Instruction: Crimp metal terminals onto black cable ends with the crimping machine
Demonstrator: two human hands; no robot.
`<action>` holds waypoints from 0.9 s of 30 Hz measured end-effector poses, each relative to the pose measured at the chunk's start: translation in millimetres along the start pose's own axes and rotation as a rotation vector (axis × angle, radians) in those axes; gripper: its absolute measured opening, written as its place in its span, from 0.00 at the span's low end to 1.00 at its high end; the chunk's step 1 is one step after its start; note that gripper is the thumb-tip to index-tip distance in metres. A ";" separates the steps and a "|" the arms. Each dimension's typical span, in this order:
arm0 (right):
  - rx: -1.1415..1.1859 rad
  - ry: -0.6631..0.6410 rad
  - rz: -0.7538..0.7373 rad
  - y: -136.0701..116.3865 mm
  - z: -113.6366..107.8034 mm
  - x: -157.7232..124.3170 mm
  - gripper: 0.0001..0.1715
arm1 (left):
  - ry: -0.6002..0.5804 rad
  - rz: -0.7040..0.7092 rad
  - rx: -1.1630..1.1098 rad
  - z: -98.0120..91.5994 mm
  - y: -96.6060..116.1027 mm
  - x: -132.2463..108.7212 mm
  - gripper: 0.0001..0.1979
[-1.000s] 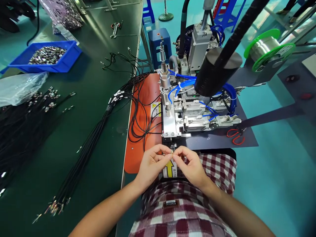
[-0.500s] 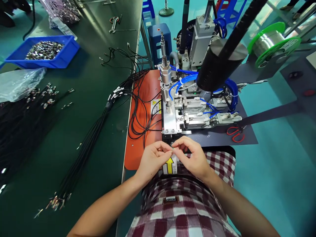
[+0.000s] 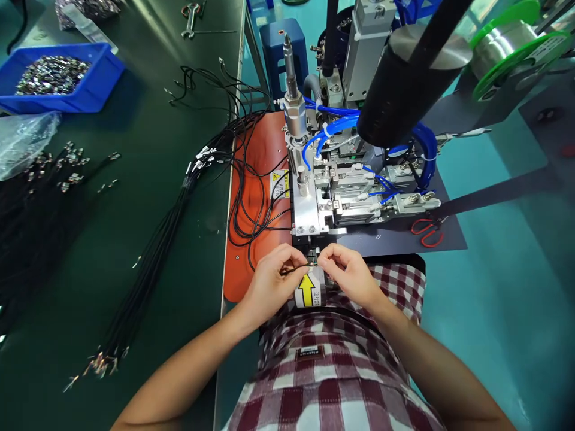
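My left hand pinches the end of a black cable at the front edge of the machine, just above a label with a yellow arrow. Close beside it, my right hand has its thumb and fingertips pressed together; whatever lies between them is too small to make out. A narrow gap separates the two sets of fingertips. Several black cables loop over the orange plate to the left of the machine.
On the dark green table lie a bundle of black cables, a blue bin of small metal parts, a clear plastic bag and a wrench. Red-handled scissors and a green wire spool are on the right.
My fingertips, which were together, have come slightly apart, and the cable end now shows in my left hand. The view has shifted a little, so the surroundings sit higher and farther left.
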State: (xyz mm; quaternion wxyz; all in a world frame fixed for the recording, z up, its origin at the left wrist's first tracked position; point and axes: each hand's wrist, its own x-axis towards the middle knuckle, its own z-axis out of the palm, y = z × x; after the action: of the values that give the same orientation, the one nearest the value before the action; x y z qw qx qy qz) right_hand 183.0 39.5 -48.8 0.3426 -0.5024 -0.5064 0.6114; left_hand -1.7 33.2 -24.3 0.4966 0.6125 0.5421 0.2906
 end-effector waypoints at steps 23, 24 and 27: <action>0.046 0.206 0.078 25.8 5.4 16.3 0.14 | -0.031 0.587 0.771 -3.5 -36.6 24.1 0.16; 0.046 0.206 0.079 26.1 5.4 16.3 0.14 | -0.033 0.597 0.756 -3.6 -36.6 24.7 0.16; 0.039 0.205 0.086 25.8 5.3 16.1 0.14 | -0.053 0.626 0.745 -4.3 -36.5 25.9 0.17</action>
State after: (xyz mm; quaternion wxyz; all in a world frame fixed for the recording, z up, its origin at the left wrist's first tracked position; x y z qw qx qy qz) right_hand 176.0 46.5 -78.0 0.3758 -0.5769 -0.4349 0.5804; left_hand -13.0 56.2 -61.3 0.1461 0.8894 0.3861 0.1966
